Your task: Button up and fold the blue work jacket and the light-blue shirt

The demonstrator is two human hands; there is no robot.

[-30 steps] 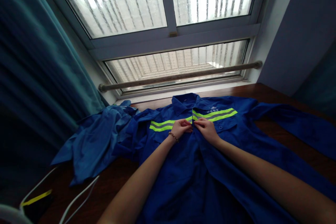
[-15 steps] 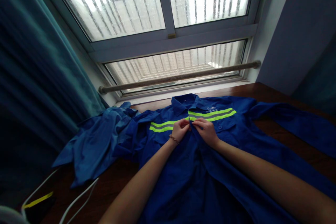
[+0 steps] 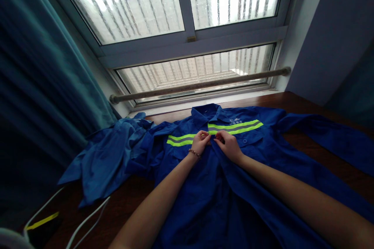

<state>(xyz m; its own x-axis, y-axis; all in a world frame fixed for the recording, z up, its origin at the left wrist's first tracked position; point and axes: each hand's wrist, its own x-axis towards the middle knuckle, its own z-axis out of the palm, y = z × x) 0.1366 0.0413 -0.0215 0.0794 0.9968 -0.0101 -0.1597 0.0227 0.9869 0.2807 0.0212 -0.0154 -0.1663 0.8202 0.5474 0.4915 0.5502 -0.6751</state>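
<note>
A dark blue work jacket (image 3: 193,198) with yellow-green reflective chest bands lies front up, its collar toward the window. At the front opening, just below the band, both hands pinch the cloth close together. My left hand (image 3: 200,142), with a beaded bracelet at the wrist, is closed on one side of the placket. My right hand (image 3: 228,144) is closed on the other front edge, fingers curled. Whatever small part lies between the fingertips is hidden. Below the hands the two front panels hang apart. A buttoned chest pocket shows right of my right hand.
A lighter blue garment (image 3: 108,159) lies crumpled at the left on the dark wooden table (image 3: 131,198). White cables (image 3: 87,218) and a black-and-yellow item (image 3: 43,221) are at the lower left. A curtain (image 3: 43,66), a metal rail (image 3: 201,85) and a barred window stand behind.
My right hand's fingers have curled more and shifted slightly, and the jacket's front edge at the band has moved a little left. The left hand stays almost in place.
</note>
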